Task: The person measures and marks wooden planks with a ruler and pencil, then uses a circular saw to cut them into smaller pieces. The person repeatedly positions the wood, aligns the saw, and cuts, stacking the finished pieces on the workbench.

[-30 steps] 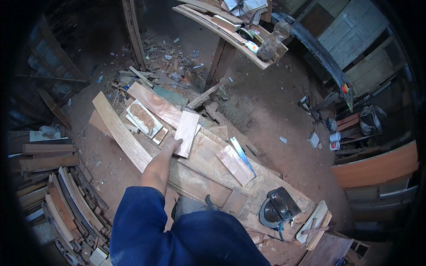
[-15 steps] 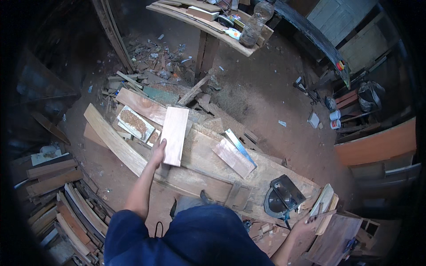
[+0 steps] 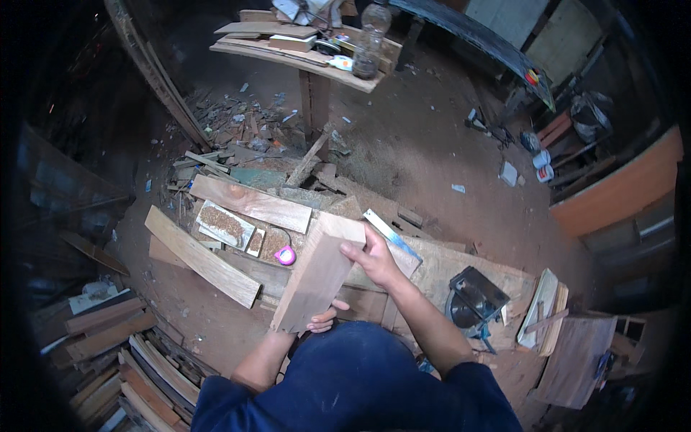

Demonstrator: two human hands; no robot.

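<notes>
Board (image 3: 311,286), pale, thick: held tilted over the near edge of the workbench (image 3: 450,253). Right hand (image 3: 374,261): clasping upper end, thumb on face. Left hand (image 3: 323,321): fingers curled round lower end. Risk, judged: uneven hold may let it twist, dropping onto pink tape measure (image 3: 286,255); rightward swing could knock blue-grey metal strip (image 3: 388,230).

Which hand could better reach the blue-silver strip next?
Probably the right hand: it grips the wooden board at its far end, close to the strip; the left hand holds the near end, farther away.
</notes>
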